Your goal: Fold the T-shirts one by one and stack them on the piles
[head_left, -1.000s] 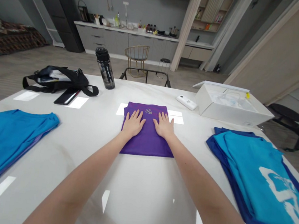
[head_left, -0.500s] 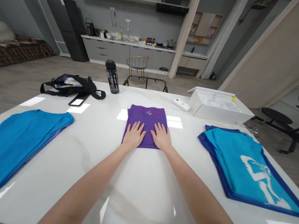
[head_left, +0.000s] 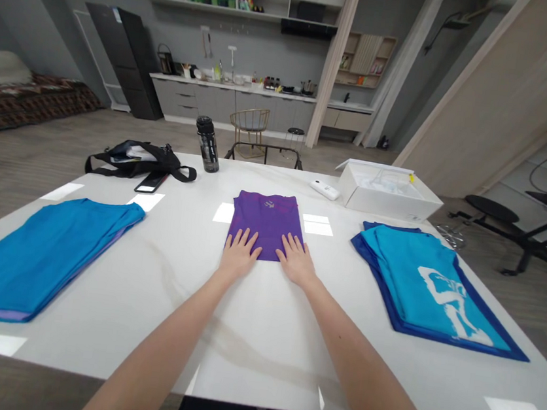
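In the head view, our left hand (head_left: 239,256) and right hand (head_left: 298,261) lay splayed, clamping nothing, on the folded purple garment (head_left: 267,223), presumably to keep it flat; it sat central on the white table (head_left: 265,322).

The left arm (head_left: 178,336) and the right arm (head_left: 355,352) were both bare and stretched forward, the space between them becoming narrower toward the hands. The left hand (head_left: 238,254) lay flat with the palm down, and its fingers (head_left: 245,235) were slightly spread and directed away from the body. The right hand (head_left: 297,261) had nearly the mirrored pose. The two thumbs (head_left: 256,254) pointed inward, one toward the other, without touching
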A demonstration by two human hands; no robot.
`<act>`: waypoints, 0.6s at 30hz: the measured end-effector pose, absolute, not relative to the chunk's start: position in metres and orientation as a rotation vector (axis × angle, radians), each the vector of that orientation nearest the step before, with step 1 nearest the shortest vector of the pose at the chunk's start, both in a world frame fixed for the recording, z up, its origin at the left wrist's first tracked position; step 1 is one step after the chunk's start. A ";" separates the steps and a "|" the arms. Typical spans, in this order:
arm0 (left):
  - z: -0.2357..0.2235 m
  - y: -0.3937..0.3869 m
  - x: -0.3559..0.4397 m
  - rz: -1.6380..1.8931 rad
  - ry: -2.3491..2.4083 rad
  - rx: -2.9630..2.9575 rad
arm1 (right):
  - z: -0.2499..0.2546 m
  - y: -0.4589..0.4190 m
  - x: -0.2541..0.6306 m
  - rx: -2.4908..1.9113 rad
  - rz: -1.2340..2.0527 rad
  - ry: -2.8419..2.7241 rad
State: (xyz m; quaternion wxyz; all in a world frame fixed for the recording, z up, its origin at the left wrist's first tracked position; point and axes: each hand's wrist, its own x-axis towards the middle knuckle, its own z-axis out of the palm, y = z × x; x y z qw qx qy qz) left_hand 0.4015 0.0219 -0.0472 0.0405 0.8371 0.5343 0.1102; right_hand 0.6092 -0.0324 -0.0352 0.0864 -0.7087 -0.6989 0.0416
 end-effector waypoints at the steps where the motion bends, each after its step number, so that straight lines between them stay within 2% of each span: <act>1: -0.047 0.018 0.400 0.337 1.647 2.559 | -0.035 -0.037 0.611 -2.116 0.123 -2.079; 18: -0.045 -0.071 0.346 0.229 1.639 2.603 | -0.032 -0.127 0.617 -2.162 0.279 -2.077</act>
